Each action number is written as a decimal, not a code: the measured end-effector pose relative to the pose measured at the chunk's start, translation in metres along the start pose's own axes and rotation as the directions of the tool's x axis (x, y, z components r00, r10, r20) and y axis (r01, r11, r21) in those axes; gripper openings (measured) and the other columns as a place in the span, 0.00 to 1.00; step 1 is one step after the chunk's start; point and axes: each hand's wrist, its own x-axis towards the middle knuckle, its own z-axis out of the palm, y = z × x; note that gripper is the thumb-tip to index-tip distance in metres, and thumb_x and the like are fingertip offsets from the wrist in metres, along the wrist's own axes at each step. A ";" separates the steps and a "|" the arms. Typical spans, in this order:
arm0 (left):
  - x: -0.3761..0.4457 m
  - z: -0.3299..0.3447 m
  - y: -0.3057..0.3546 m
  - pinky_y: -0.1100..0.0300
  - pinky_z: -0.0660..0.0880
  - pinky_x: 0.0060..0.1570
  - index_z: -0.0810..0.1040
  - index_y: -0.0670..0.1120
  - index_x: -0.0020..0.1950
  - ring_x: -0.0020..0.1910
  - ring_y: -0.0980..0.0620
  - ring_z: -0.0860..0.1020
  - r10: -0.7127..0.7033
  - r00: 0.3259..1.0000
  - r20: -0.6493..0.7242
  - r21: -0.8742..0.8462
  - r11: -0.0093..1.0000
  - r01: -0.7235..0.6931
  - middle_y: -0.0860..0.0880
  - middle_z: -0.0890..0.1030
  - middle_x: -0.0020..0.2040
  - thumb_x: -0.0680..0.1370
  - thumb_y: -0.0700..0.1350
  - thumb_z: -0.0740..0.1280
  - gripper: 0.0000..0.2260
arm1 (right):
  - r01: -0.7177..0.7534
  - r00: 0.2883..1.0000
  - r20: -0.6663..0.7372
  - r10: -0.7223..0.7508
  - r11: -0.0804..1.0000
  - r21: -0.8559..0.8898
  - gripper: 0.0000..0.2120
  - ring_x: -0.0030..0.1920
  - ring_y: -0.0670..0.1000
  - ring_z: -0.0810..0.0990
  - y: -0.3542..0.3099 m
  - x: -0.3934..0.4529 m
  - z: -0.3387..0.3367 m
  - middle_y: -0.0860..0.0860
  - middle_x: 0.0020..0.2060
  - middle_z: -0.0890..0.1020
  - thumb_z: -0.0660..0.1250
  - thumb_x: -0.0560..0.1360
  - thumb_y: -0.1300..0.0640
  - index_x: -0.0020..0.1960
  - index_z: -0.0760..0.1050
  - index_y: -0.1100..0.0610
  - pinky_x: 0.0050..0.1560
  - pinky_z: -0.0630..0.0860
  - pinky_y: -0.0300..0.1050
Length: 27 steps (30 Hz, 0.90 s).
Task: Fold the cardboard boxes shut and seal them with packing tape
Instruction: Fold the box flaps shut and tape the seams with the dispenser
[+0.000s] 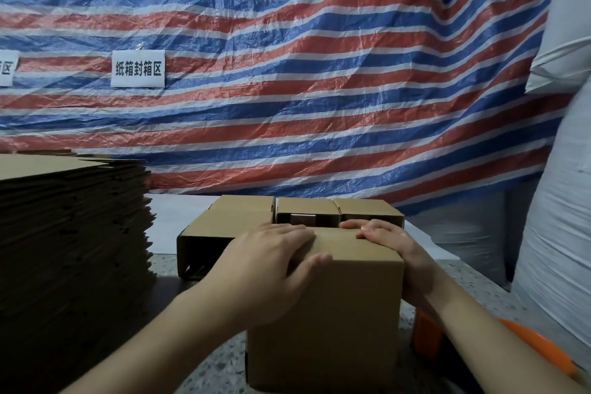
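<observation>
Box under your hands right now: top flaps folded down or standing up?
Folded down. The near box shows a flat top, with the left hand and right hand lying on it. No tape is visible on it.

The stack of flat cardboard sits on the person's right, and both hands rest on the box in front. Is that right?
Not quite. The head view shows the stack of flat cardboard on the person's left, not the right. The rest holds: the left hand and the right hand both rest on the box in front, fingers laid over its top.
</observation>
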 end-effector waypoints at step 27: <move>0.002 -0.006 0.000 0.54 0.69 0.66 0.69 0.59 0.72 0.70 0.55 0.70 -0.043 0.991 0.124 -0.038 0.998 0.048 0.59 0.70 0.72 0.75 0.70 0.45 0.31 | -0.397 0.909 -0.413 0.052 -0.184 -0.899 0.28 0.35 0.43 0.77 -0.031 -0.083 -0.069 0.46 0.36 0.79 0.54 0.71 0.22 0.41 0.73 0.47 0.34 0.72 0.40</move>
